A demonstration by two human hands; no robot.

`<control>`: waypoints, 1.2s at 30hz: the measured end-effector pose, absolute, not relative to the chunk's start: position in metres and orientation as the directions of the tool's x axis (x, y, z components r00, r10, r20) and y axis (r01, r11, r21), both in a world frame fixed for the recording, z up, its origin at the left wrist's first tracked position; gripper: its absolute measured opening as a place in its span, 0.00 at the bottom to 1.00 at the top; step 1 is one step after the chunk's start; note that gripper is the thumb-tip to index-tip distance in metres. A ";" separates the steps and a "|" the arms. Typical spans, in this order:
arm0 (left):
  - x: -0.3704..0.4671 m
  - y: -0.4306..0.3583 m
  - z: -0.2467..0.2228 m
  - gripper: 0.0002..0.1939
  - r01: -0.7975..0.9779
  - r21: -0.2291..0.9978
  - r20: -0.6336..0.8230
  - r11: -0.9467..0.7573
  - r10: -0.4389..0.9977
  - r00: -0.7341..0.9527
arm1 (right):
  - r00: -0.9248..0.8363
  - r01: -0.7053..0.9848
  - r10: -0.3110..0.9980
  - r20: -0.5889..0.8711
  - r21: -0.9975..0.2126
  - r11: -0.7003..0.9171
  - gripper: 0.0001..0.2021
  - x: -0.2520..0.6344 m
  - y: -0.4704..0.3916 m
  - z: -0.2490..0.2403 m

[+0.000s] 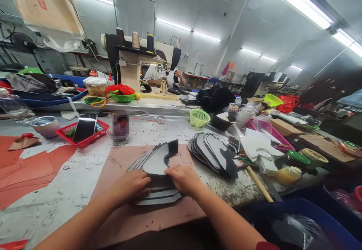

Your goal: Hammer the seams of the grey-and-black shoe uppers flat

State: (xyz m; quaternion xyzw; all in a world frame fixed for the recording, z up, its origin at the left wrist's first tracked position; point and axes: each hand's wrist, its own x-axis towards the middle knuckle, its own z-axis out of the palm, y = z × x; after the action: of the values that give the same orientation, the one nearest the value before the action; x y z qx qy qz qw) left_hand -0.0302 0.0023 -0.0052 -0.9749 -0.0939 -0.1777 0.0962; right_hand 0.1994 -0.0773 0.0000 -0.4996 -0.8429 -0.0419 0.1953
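A stack of grey and black cut pieces (pixel 154 161) lies on a pinkish-brown sheet (pixel 115 163) in front of me. My right hand (pixel 183 180) pinches the near right edge of the top piece, whose black end curls up. At the stack's left side rests my left hand (pixel 134 186), its fingers bent over the edge; what lies under the fingertips is hidden. More pieces fan out below both hands. A second pile of similar grey and black pieces (pixel 210 154) sits to the right of the sheet.
Orange-red sheets (pixel 34 169) lie at the left. Behind are a red basket with a phone (pixel 85 128), a cup (pixel 45 126), a green basket (pixel 199 118) and a sewing machine (pixel 130 69). A wooden-handled tool (pixel 259 184) lies right. Another person's hand (pixel 180 77) shows beyond.
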 end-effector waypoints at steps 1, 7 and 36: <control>-0.028 0.003 -0.005 0.07 0.212 -0.151 0.364 -0.966 0.145 0.920 | -0.408 0.866 0.863 0.298 -0.172 0.469 0.13 0.191 -0.079 -0.007; -0.021 0.002 0.009 0.11 0.244 -0.163 0.537 -0.956 0.122 0.835 | -0.256 0.928 0.937 0.236 -0.212 0.307 0.17 0.180 -0.070 -0.007; -0.049 -0.012 -0.018 0.26 0.232 0.042 0.344 -0.972 0.232 0.910 | 0.516 0.852 0.720 0.463 -0.194 -0.486 0.10 0.341 -0.062 0.021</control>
State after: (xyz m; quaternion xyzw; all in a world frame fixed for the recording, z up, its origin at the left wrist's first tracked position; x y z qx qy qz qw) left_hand -0.0493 -0.0115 -0.0177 -0.9772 -0.1186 -0.1760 -0.0002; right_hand 0.3406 -0.0618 0.0210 -0.8467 -0.4644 -0.1619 0.2033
